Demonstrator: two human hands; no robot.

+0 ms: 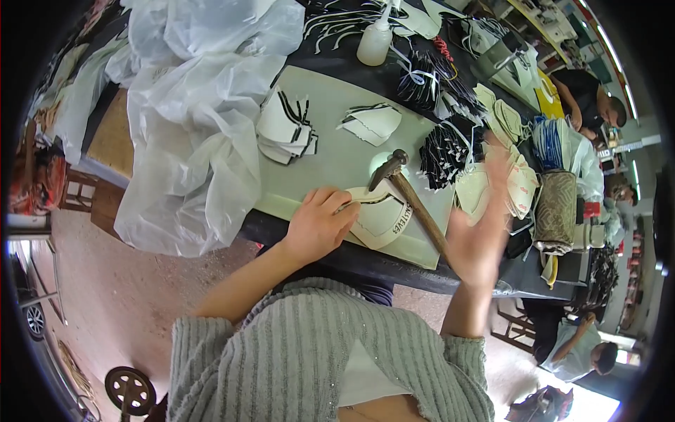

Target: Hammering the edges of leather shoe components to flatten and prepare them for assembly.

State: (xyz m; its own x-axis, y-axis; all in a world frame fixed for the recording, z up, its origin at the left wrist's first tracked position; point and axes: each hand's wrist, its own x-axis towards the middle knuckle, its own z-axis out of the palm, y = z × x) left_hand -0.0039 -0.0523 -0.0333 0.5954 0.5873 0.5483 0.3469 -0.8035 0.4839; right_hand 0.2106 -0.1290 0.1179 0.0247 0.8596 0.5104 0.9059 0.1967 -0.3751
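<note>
Crumpled clear plastic sheeting (204, 105) is heaped at the left of the worktop (337, 158). A white squeeze bottle (374, 41) is set at the far edge; stacked white cut pieces (285, 126) and black strap bundles (443, 151) are spread between.

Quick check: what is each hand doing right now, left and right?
Left hand: fingers curled, pressing down on the white shoe piece, not gripping it.
Right hand: open, blurred, empty, beside the hammer handle.
</note>
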